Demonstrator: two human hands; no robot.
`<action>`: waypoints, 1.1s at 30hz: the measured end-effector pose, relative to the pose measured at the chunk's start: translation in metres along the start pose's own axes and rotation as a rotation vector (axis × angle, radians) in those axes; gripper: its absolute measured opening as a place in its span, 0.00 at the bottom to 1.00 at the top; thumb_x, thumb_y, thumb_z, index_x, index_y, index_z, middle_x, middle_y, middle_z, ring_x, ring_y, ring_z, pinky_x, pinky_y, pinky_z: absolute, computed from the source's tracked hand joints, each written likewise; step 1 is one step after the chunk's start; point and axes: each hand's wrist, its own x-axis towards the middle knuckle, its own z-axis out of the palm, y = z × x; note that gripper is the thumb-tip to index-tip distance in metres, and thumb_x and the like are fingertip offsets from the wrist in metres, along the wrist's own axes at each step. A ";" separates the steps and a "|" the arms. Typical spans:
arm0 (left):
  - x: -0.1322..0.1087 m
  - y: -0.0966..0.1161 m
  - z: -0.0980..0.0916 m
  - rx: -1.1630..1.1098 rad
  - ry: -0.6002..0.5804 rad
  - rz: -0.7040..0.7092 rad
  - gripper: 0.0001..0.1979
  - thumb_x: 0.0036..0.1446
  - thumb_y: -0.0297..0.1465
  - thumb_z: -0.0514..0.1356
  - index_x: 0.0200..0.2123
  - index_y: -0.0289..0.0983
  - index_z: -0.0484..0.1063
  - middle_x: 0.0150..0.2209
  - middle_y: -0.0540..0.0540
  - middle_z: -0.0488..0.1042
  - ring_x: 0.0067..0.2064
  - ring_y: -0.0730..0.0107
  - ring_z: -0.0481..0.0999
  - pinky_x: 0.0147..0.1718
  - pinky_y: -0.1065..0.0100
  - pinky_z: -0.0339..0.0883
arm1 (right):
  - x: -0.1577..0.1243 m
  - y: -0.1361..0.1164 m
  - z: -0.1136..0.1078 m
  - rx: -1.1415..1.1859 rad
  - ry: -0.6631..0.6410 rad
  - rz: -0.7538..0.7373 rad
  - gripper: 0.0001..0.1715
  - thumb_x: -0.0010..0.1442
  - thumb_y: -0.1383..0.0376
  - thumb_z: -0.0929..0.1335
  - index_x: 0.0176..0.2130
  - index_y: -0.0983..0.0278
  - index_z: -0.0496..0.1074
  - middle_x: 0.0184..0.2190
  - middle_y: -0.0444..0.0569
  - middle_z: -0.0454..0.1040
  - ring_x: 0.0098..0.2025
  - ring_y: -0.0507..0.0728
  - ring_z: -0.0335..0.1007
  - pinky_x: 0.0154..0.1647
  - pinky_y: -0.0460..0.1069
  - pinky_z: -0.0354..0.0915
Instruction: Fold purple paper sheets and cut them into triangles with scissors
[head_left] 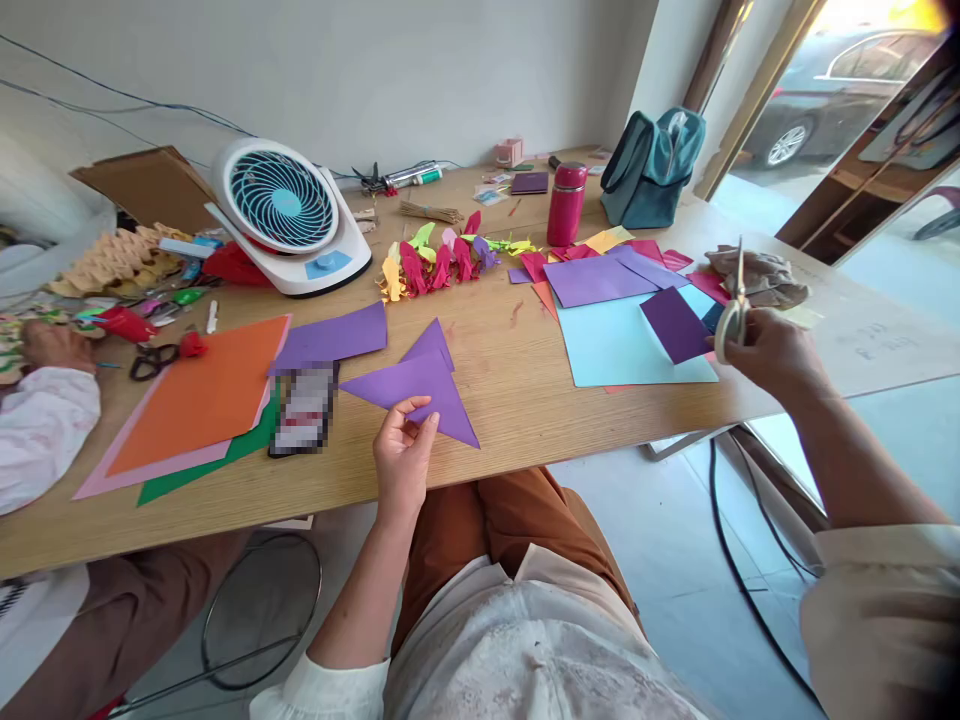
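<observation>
My left hand (pixel 405 445) pinches a purple paper triangle (pixel 420 385) between thumb and fingers, just over the table's front edge. Behind it lies another purple paper triangle (pixel 439 343), partly covered. Off to the right, my right hand (pixel 772 350) is closed on a pair of scissors (pixel 741 285) with pale handles, its blades pointing upward. A dark purple paper square (pixel 679 325) reaches close to those fingers; whether they touch it I cannot tell. Under it are a light blue sheet (pixel 607 350) and purple sheets (pixel 596 280).
Orange sheets (pixel 202 400), a phone (pixel 304 410) and a purple strip (pixel 330 338) lie to the left. A fan (pixel 289 215), paper flowers (pixel 442 262), a pink flask (pixel 567 205), crumpled brown paper (pixel 757 275) and a teal bag (pixel 652 170) stand farther back. Another person's hand (pixel 56 345) is at far left.
</observation>
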 end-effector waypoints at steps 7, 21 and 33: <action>-0.007 0.008 0.015 -0.149 -0.017 0.047 0.26 0.49 0.35 0.73 0.51 0.42 0.72 0.41 0.49 0.76 0.41 0.72 0.77 0.44 0.71 0.71 | -0.069 -0.075 0.068 0.301 -0.053 0.124 0.19 0.55 0.48 0.76 0.36 0.56 0.70 0.32 0.47 0.79 0.32 0.58 0.73 0.32 0.53 0.64; -0.037 0.052 0.014 -0.140 -0.145 0.156 0.59 0.47 0.39 0.75 0.73 0.56 0.40 0.64 0.39 0.63 0.46 0.65 0.80 0.47 0.64 0.76 | -0.147 -0.166 0.192 0.791 -0.358 0.226 0.23 0.51 0.56 0.78 0.37 0.59 0.65 0.28 0.40 0.69 0.28 0.52 0.64 0.30 0.49 0.62; -0.031 0.069 -0.003 -0.173 -0.049 0.371 0.59 0.49 0.37 0.74 0.71 0.64 0.36 0.68 0.42 0.61 0.57 0.60 0.75 0.50 0.62 0.72 | -0.140 -0.174 0.178 0.526 -0.394 0.018 0.12 0.57 0.67 0.73 0.35 0.59 0.66 0.32 0.40 0.72 0.35 0.53 0.66 0.37 0.49 0.61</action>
